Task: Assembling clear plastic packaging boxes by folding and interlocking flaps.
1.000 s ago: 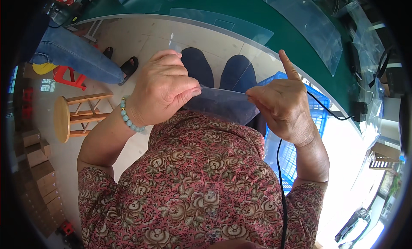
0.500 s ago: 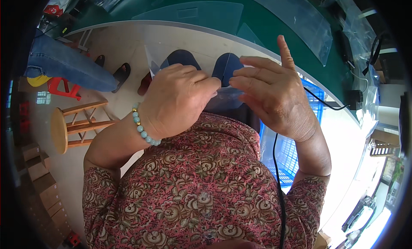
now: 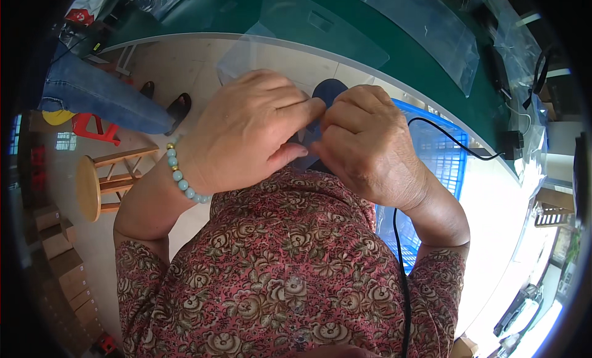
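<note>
My left hand (image 3: 256,133), with a bracelet of pale green beads (image 3: 177,175) at its wrist, is closed in front of my belly. Its fingers and thumb grip a thin clear plastic sheet (image 3: 243,54), which shows beyond the knuckles and in the gap between my hands. Close beside it, my right hand (image 3: 370,145) is curled with its fingertips pinched on the same clear plastic. The fingertips of both hands nearly meet. Most of the gripped edge is hidden behind the fingers.
A green-topped table (image 3: 203,19) curves across the far side, with another clear sheet (image 3: 425,31) lying on it. A blue crate (image 3: 456,145) stands right of my lap, and a black cable (image 3: 401,253) hangs there. A wooden stool (image 3: 89,188) and a person's jeans-clad leg (image 3: 105,99) are left.
My right hand has gone from spread fingers to a closed pinch. My left hand has shifted slightly left. Clear plastic at the table edge has moved and turned.
</note>
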`<act>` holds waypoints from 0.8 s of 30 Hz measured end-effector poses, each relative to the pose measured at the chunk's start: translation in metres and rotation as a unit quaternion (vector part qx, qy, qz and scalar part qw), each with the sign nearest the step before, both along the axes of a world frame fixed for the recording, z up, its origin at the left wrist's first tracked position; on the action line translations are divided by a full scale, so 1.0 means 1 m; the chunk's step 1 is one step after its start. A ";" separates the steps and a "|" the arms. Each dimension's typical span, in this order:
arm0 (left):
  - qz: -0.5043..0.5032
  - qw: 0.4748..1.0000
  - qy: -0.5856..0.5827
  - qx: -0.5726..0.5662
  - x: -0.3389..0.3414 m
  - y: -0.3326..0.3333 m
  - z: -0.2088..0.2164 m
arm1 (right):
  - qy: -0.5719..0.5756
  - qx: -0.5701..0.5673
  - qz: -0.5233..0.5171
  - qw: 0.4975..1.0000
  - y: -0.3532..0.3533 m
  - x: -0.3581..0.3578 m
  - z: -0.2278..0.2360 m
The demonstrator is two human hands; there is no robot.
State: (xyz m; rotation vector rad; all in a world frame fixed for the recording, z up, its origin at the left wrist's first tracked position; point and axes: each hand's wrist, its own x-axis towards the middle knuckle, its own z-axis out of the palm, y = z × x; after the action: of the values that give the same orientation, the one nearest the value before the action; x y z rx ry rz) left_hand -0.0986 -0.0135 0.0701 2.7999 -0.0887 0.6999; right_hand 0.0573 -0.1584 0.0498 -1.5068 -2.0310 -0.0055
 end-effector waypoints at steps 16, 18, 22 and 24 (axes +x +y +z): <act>-0.059 0.993 0.079 -0.064 -0.048 0.036 -0.003 | 0.015 -0.012 0.060 0.998 0.018 0.016 0.030; -0.023 0.997 0.069 -0.032 -0.055 0.040 0.000 | -0.027 0.005 0.006 1.000 0.016 -0.002 0.045; -0.039 0.998 0.013 -0.055 -0.057 0.046 0.004 | -0.005 0.040 -0.031 0.999 0.020 -0.013 0.051; -0.040 0.996 0.005 -0.084 -0.058 0.044 0.001 | -0.012 0.125 -0.032 0.992 0.033 -0.012 0.033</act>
State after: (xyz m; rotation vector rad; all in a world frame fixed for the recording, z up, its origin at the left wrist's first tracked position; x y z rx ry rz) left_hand -0.1565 0.0300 0.0714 2.6239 -0.1332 0.6422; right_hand 0.0457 -0.1256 0.0827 -1.4162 -1.9190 -0.2949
